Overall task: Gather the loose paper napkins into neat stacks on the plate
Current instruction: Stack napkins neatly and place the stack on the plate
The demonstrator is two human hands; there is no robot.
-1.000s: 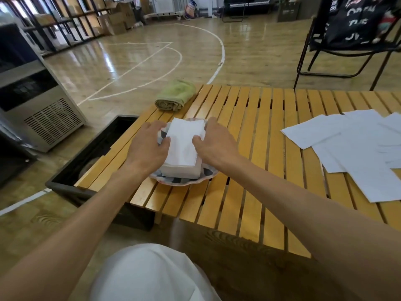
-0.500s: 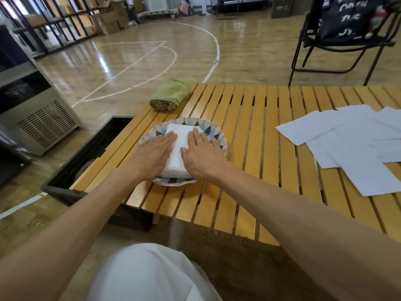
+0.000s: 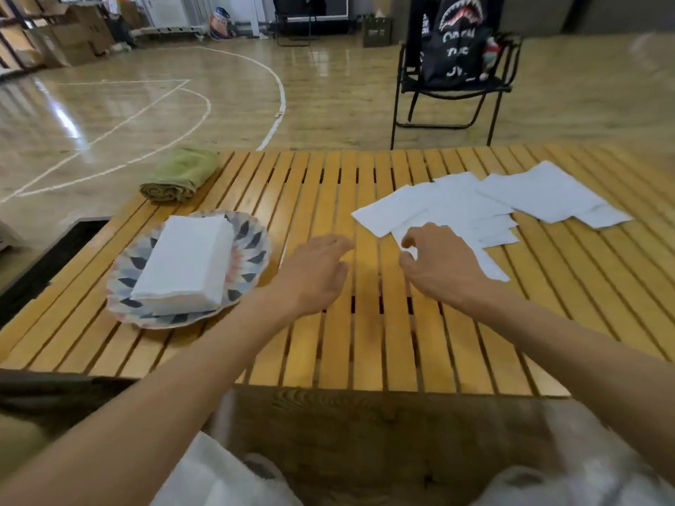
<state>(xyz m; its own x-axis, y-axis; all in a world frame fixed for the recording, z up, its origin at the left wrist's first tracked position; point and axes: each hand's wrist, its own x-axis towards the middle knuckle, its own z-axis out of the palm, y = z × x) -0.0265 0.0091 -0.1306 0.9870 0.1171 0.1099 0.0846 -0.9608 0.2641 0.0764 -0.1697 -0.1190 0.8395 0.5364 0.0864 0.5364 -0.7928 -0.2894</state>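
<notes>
Right hand (image 3: 440,266) touches loose napkins (image 3: 475,210); no legible writing.

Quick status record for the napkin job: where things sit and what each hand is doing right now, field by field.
plate: patterned plate at the table's left, holds one stack
stack: napkin stack lies neatly squared on the plate, no hand on it
loose napkins: loose napkins spread flat and overlapping at the table's right
left hand: left hand above bare slats between the plate and the loose napkins, fingers relaxed, holding nothing
right hand: right hand at the near edge of the loose napkins, fingers bent, no clear grip
other: rolled green towel at the far left corner of the slatted table
</notes>
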